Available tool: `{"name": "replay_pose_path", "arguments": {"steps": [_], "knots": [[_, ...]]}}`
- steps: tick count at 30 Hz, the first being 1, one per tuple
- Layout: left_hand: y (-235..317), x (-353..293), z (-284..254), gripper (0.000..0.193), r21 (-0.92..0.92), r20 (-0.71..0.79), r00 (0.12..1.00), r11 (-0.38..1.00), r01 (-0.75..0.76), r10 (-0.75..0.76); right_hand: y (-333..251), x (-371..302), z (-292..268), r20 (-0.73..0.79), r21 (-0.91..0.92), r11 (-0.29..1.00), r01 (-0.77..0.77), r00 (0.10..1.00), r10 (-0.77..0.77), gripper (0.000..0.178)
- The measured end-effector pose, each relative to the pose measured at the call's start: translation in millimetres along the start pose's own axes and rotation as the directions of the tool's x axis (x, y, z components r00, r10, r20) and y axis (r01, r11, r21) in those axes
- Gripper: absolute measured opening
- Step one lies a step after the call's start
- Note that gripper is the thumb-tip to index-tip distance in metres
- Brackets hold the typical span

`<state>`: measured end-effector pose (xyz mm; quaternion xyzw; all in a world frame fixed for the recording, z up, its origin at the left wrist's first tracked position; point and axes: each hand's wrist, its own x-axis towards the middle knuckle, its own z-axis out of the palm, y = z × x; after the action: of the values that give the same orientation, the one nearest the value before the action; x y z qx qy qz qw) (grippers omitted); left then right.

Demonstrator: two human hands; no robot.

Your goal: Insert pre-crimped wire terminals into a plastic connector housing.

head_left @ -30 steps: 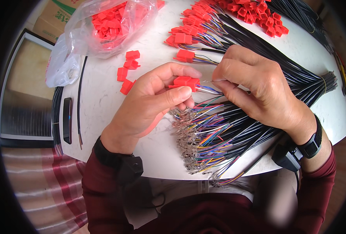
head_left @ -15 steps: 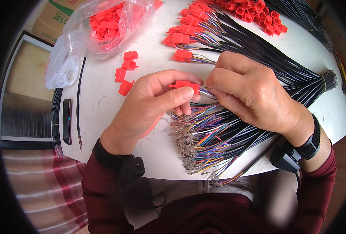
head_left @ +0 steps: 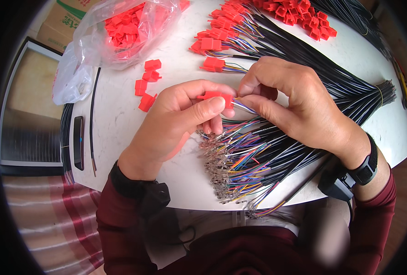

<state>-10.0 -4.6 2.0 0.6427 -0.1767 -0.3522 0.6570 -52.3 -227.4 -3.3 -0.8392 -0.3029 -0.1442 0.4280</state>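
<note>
A red plastic connector housing point(head_left: 220, 98) is pinched between the thumb and fingers of my left hand point(head_left: 178, 114). Thin coloured wires point(head_left: 244, 106) run out of its right end. Close beside that end, my right hand point(head_left: 300, 98) is closed, its thumb and forefinger pinching a wire. The wire's tip is too small to make out. Beneath both hands lies a fan of black cables, their loose coloured wires point(head_left: 254, 160) ending in bare metal terminals point(head_left: 219, 169). Just beyond, a finished-looking red connector point(head_left: 212, 64) sits on its own cable.
Several loose red housings point(head_left: 140, 87) lie left of my hands. A clear plastic bag point(head_left: 125, 41) of red housings stands behind them. More red connectors point(head_left: 300, 16) and black cables point(head_left: 313, 59) spread over the back right. A dark phone point(head_left: 78, 143) lies near the table's left edge.
My right hand has turned and its fingers have opened out a little, showing the wires at the housing. My left hand still holds the housing, almost unmoved.
</note>
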Motion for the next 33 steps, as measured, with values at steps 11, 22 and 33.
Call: {"name": "replay_pose_path", "arguments": {"steps": [11, 22, 33], "knots": [[-2, 0, -2, 0.035, -0.060, 0.022, 1.000, 0.998, 0.007, -0.006, 3, 1, 2, 0.011, 0.009, 0.999, 0.042, 0.999, -0.042, 0.012], [-2, 2, 1, 0.034, -0.055, 0.065, 0.998, 0.998, 0.019, -0.016, 2, 0, 4, 0.003, 0.022, 0.997, 0.068, 0.998, -0.068, 0.010], [-2, 2, -5, 0.036, -0.108, 0.049, 0.999, 0.994, -0.008, 0.013, -9, 3, -13, -0.089, -0.025, 0.986, -0.164, 0.983, 0.162, 0.011]]}}
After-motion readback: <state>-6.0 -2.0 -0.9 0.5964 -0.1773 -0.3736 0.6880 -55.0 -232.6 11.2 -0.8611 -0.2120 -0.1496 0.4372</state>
